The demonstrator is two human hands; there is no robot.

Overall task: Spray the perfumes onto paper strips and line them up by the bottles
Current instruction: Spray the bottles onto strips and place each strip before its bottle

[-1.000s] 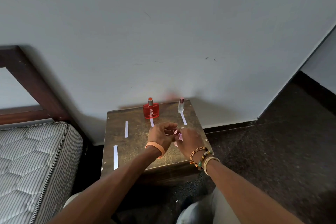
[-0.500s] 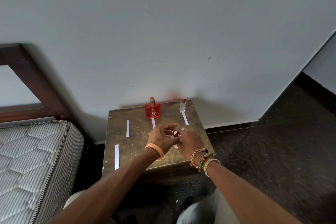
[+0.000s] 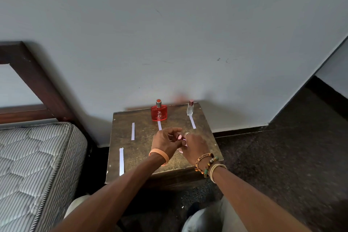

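Found small pink round-capped bottle (image 3: 178,137) just in front of flat red glass bottle (image 3: 159,112), over mottled worktop (image 3: 139,149); gripped by curled fingers of left hand (image 3: 164,143) and right hand (image 3: 195,146).

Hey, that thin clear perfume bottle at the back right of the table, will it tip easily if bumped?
Probably: the clear perfume bottle stands tall and narrow, so a sideways nudge could topple it. It looks like glass, so likely slick and breakable, and it stands near the table edge. Being small, it is probably light.
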